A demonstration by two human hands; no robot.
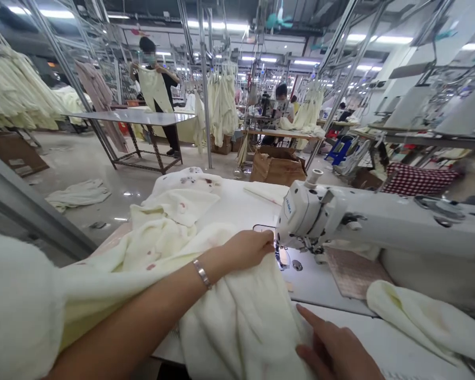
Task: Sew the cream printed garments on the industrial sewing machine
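As the left hand (247, 250) curls its fingers closed on the cream cloth (245, 306) near the head of the sewing machine (380, 216), probably to guide it, the right hand (342, 343), at lower right, touches its edge, index and thumb parted, perhaps keeping it straight; whether they pinch, I cannot tell; the rest drapes across the table (235, 203) toward lower left

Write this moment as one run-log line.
left hand: gripping cream fabric beside sewing machine head | right hand: at fabric's right edge | background: co-worker holding up pale cloth
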